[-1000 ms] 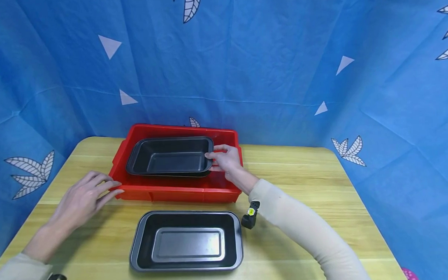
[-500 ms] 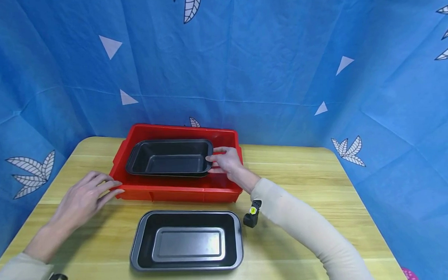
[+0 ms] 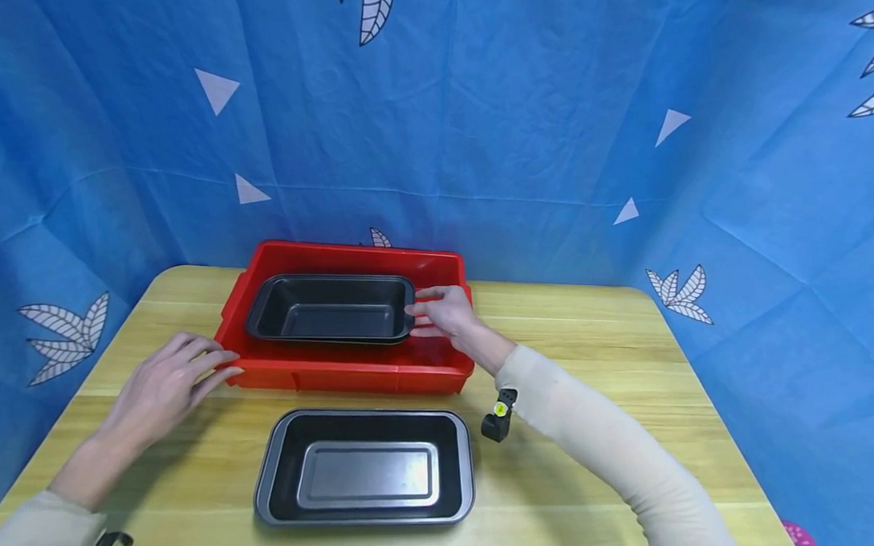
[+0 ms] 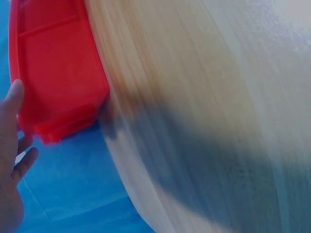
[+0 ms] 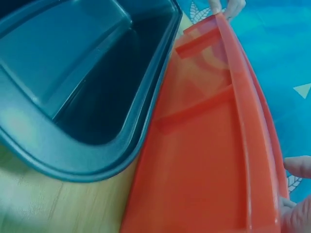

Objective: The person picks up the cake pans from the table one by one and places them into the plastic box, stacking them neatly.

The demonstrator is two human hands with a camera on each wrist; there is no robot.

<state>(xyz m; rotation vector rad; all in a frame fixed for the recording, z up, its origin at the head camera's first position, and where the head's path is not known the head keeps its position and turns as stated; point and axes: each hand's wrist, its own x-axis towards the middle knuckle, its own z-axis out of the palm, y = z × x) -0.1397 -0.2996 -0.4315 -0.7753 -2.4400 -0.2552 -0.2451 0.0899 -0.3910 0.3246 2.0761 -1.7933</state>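
Four rounded corners (image 3: pixel 255 331) on dark pan (image 3: pixel 337 319) inside red bin (image 3: pixel 347 379).

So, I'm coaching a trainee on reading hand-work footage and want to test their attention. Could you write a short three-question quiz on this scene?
1. Which hand is at the near left corner of the red plastic bin?
2. True or false: the pan nearest the person is upside down.
3. The right hand is at which part of the inner loaf pan, the one inside the bin? A) left end; B) right end; C) middle of the near side.

Key:
1. The left hand.
2. False: the near loaf pan stands open side up on the wooden tabletop.
3. B.
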